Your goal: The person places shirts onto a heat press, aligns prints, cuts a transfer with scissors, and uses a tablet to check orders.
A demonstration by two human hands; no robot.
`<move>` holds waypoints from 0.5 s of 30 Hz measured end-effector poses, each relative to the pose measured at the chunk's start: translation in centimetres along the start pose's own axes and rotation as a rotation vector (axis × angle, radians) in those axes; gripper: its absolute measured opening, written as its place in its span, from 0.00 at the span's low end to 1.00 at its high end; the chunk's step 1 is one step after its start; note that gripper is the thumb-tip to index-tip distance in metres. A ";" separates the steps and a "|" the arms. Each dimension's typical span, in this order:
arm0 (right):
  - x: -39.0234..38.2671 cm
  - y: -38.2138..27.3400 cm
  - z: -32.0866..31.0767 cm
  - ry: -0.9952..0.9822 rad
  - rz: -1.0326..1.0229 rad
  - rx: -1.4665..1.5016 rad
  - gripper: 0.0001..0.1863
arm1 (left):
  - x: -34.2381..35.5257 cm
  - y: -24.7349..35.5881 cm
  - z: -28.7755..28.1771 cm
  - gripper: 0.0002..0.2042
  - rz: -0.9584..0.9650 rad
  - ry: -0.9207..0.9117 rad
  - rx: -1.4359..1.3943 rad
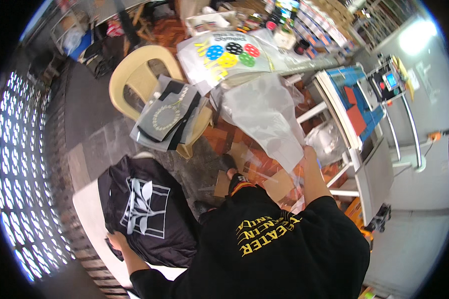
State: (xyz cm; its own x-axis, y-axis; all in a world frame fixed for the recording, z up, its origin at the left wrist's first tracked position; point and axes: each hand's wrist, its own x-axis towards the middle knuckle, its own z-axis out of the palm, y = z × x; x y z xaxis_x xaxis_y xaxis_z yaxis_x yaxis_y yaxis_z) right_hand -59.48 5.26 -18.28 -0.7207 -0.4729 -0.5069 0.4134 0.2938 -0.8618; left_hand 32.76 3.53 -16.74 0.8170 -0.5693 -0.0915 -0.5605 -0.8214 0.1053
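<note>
A black shirt [179, 226] with a white leaf-and-frame print lies on the white table at my left. My left hand [117, 241] is at the shirt's outer edge, its fingers closed on the dark cloth. Out to the right, my right hand [309, 153] grips the near corner of a large translucent film sheet [259, 107]. The sheet slants away from me, and its far part lies close to the clear-covered table. Faint pale shapes show on the film.
A cream plastic chair [122, 82] ahead holds stacked film sheets with dark prints [167, 114]. Behind stands a table with a colourful printed sheet [227, 52] and bottles. On the right is a white-framed machine [329, 89]. Cardboard pieces [278, 185] lie on the floor.
</note>
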 end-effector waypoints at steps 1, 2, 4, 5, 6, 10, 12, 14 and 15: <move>-0.6 0.6 -0.6 0.007 0.124 0.185 0.17 | 1.2 -1.6 -0.1 0.23 0.156 0.075 -0.084; -0.4 0.0 -1.6 0.074 -0.049 -0.275 0.16 | 0.0 0.4 -0.4 0.23 0.108 0.091 -0.092; 1.8 -2.9 -1.2 0.129 -0.376 -1.209 0.16 | -3.0 2.8 -2.3 0.23 0.060 0.108 -0.100; 2.6 -5.9 0.3 0.158 -0.446 -1.266 0.15 | -5.8 4.4 -2.9 0.24 0.017 0.113 -0.122; 3.9 -8.2 1.7 0.206 -0.497 -1.316 0.15 | -7.3 6.7 -3.6 0.25 0.028 0.115 -0.115; 12.0 -14.4 12.5 0.533 -0.603 -0.442 0.12 | -15.4 15.3 -3.9 0.24 0.131 0.172 -0.160; 16.3 -14.9 16.5 0.361 -0.758 -0.577 0.15 | -19.6 21.2 -5.7 0.21 0.338 0.063 -0.324; 23.2 -12.1 19.1 0.407 -0.917 -0.939 0.15 | -24.4 29.9 -7.0 0.17 0.497 -0.111 -0.488; 22.9 -11.6 21.7 0.233 -0.700 -1.156 0.15 | -28.2 33.3 -8.6 0.16 0.501 -0.203 -0.530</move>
State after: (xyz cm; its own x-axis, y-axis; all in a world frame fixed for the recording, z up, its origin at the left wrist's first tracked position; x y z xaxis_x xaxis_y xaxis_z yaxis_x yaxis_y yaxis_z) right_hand -68.77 -27.00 -20.24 -0.7086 -0.6920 0.1378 -0.6847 0.6272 -0.3713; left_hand -7.77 -7.42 -2.09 0.4119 -0.9075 -0.0827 -0.6765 -0.3654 0.6394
